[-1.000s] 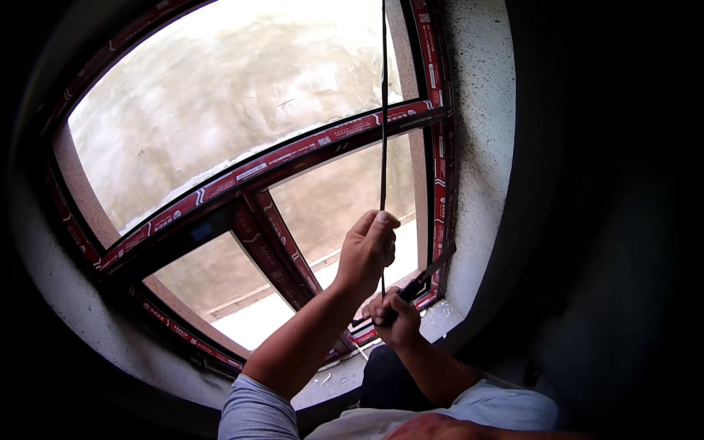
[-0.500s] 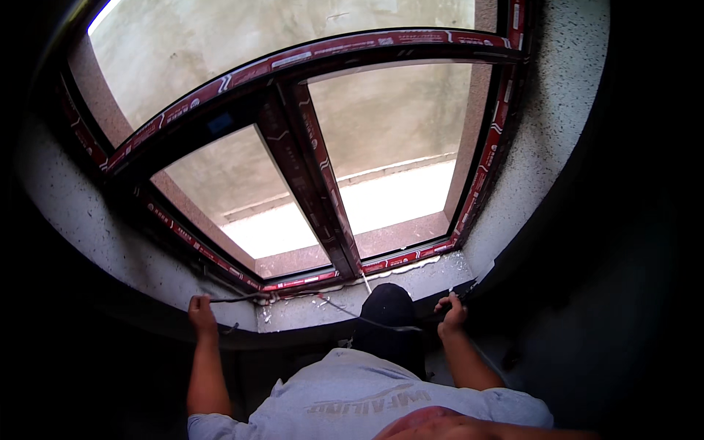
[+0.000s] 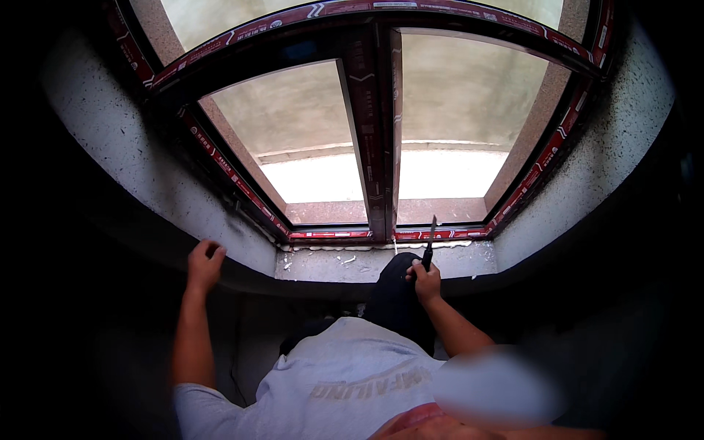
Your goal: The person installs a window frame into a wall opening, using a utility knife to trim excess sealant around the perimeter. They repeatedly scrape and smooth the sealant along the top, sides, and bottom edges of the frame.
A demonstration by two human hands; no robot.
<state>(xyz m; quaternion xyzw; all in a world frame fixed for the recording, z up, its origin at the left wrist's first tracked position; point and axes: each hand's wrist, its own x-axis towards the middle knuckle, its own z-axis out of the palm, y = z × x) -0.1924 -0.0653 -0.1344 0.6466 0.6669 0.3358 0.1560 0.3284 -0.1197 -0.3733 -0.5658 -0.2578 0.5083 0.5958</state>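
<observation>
My right hand (image 3: 426, 281) grips a black-handled knife (image 3: 429, 249). Its thin blade points up at the bottom rail of the dark window frame (image 3: 374, 147), which carries red protective tape, just right of the centre post. My left hand (image 3: 204, 262) is far to the left, its fingers curled over the edge of the grey plastered ledge (image 3: 242, 253) below the window's left corner. A dark knee (image 3: 396, 293) rises between my arms, under the concrete sill (image 3: 330, 262).
White foam crumbs lie along the joint between frame and sill (image 3: 345, 253). Rough plastered reveals curve around the window on the left (image 3: 110, 139) and right (image 3: 609, 147). The room below and to both sides is dark.
A second ago my left hand held a long thin strip upright by the frame. Both hands then dropped to the sill. My right hand now holds the knife upright at the bottom rail.
</observation>
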